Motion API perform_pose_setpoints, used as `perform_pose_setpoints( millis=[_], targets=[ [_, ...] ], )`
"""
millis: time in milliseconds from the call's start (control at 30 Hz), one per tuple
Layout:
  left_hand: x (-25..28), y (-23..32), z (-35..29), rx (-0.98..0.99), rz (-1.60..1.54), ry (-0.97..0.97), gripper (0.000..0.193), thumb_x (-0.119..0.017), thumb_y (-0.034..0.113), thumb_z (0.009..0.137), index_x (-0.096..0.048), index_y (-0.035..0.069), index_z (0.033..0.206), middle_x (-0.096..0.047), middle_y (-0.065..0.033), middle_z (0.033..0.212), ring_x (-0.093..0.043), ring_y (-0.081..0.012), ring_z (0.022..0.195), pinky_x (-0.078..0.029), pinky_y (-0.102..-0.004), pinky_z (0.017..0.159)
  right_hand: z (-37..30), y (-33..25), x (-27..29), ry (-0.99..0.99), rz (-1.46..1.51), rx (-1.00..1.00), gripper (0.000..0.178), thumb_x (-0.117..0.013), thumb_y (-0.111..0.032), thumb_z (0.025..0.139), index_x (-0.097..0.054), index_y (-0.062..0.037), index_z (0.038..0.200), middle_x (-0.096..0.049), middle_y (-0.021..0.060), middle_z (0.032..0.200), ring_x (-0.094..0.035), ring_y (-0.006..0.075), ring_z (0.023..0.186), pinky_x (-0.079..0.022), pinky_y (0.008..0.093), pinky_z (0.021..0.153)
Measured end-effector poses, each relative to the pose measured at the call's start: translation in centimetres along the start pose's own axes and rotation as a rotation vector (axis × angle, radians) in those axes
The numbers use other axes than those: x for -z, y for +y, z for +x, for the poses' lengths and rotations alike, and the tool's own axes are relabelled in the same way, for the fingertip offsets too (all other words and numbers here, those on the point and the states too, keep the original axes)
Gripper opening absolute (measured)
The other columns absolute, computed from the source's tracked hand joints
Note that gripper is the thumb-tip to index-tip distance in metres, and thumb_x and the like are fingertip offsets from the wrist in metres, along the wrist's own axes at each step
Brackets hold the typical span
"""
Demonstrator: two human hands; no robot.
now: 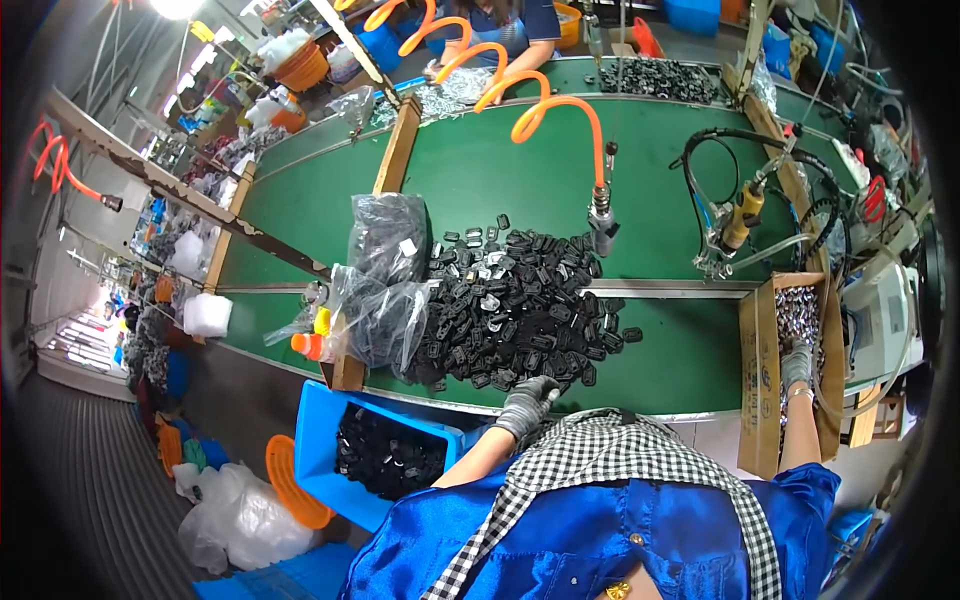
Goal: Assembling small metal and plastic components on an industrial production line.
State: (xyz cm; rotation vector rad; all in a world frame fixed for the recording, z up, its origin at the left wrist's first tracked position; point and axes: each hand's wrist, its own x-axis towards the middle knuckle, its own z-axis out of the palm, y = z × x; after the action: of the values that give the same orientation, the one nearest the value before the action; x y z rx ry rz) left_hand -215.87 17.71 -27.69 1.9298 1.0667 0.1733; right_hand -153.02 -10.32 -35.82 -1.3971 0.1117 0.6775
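Observation:
My left hand (528,404), in a grey glove, is at the near edge of a heap of small black plastic buckle-like pieces (515,310). Its fingers are curled together, and whatever they hold is too small to make out. On the right, my right hand (797,366), also gloved, reaches into a long cardboard box (757,400) of small shiny metal pieces (797,310). Its fingertips are down among the metal pieces, so their grip is hidden.
Clear plastic bags (385,300) lie left of the heap on the green table (670,350). A blue bin (318,450) of black pieces stands below. An orange coiled hose (560,103) hangs overhead; a yellow-handled tool (742,217) hangs at right. Across the table a person (500,40) works.

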Motion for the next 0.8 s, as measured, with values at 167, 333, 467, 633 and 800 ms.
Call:
perform_pose_setpoints(
  millis=[167, 333, 467, 633, 800],
  targets=[
    [0.6, 2.2, -0.7, 0.060, 0.004, 0.015, 0.022, -0.061, 0.020, 0.087, -0.063, 0.007, 0.104, -0.066, -0.0169, 0.098, -0.063, -0.0340, 0.092, -0.050, -0.0412, 0.080, 0.9, 0.0, -0.1, -0.037, -0.854, 0.211, 0.015, -0.054, -0.013, 0.086, -0.065, -0.0043, 0.091, -0.064, 0.0081, 0.087, -0.057, 0.0212, 0.075, -0.049, 0.0321, 0.069],
    [-0.6, 1.0, -0.3, 0.011, 0.185, 0.020, 0.026, -0.060, 0.026, 0.087, -0.063, 0.009, 0.106, -0.066, -0.0170, 0.100, -0.062, -0.0361, 0.096, -0.049, -0.0427, 0.082, 2.5, 0.0, 2.8, -0.240, -0.383, 0.189, 0.017, -0.051, -0.015, 0.089, -0.065, -0.0066, 0.094, -0.062, 0.0052, 0.088, -0.055, 0.0152, 0.078, -0.047, 0.0260, 0.072],
    [-1.9, -0.7, -0.9, 0.141, 0.163, -0.024, 0.028, -0.060, 0.030, 0.087, -0.062, 0.009, 0.106, -0.065, -0.0168, 0.102, -0.061, -0.0362, 0.097, -0.049, -0.0437, 0.083, -1.7, -3.7, -5.0, -0.225, -0.056, 0.217, 0.020, -0.047, -0.014, 0.091, -0.065, -0.0066, 0.097, -0.061, 0.0026, 0.091, -0.054, 0.0099, 0.083, -0.046, 0.0223, 0.075],
    [-3.4, -2.6, -0.5, 0.231, 0.157, -0.015, 0.029, -0.059, 0.033, 0.087, -0.062, 0.010, 0.105, -0.064, -0.0172, 0.102, -0.061, -0.0353, 0.097, -0.048, -0.0443, 0.082, -17.0, -9.1, -19.5, -0.129, 0.183, 0.379, 0.016, -0.049, -0.009, 0.089, -0.064, -0.0078, 0.094, -0.058, -0.0001, 0.085, -0.054, 0.0122, 0.088, -0.044, 0.0260, 0.080],
    [-3.3, -1.0, 1.1, 0.259, 0.247, 0.031, 0.024, -0.062, 0.029, 0.088, -0.064, 0.009, 0.101, -0.066, -0.0163, 0.097, -0.063, -0.0326, 0.092, -0.049, -0.0415, 0.079, -25.7, -3.3, -25.4, -0.467, -1.266, 1.050, 0.026, -0.064, -0.011, 0.076, -0.064, -0.0117, 0.101, -0.063, 0.0111, 0.090, -0.060, 0.0287, 0.090, -0.049, 0.0381, 0.084]
  ],
)
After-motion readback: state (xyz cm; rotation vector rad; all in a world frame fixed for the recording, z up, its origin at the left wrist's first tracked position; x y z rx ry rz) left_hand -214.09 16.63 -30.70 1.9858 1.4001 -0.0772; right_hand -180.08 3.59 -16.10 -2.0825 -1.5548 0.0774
